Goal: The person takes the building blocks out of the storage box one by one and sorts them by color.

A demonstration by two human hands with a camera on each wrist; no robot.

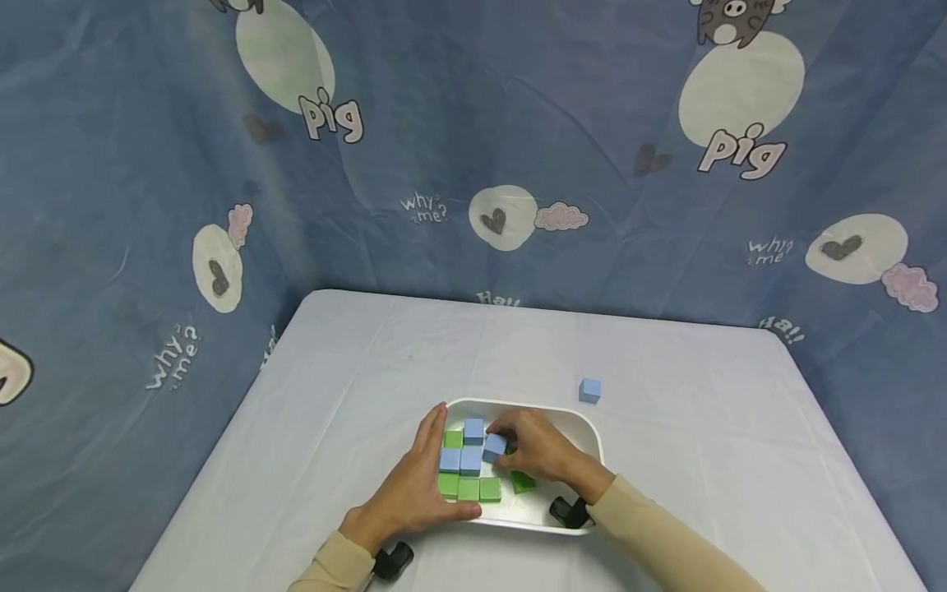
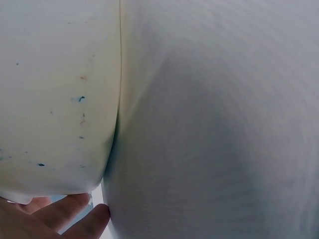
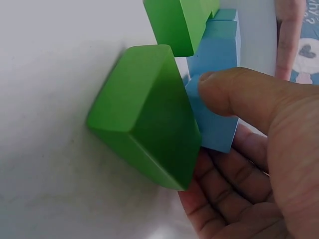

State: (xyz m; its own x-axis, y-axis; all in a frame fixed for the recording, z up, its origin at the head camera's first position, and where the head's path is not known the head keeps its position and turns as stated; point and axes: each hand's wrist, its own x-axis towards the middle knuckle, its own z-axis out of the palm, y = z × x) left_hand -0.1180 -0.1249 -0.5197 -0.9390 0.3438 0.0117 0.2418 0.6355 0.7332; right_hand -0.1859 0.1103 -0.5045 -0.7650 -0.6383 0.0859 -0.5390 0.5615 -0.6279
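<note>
My right hand pinches a blue cube between thumb and fingers, inside a white tray. In the right wrist view the thumb presses one side of this blue cube, with fingers behind it. Other blue cubes and green cubes stand in rows at the tray's left end. A loose green block lies tilted below the right hand. My left hand rests against the tray's left end, fingers extended along the side and thumb over the front rim.
A single blue cube sits on the white-covered table behind the tray's right end. Dark wrist devices are worn on both arms. A blue printed curtain hangs behind the table.
</note>
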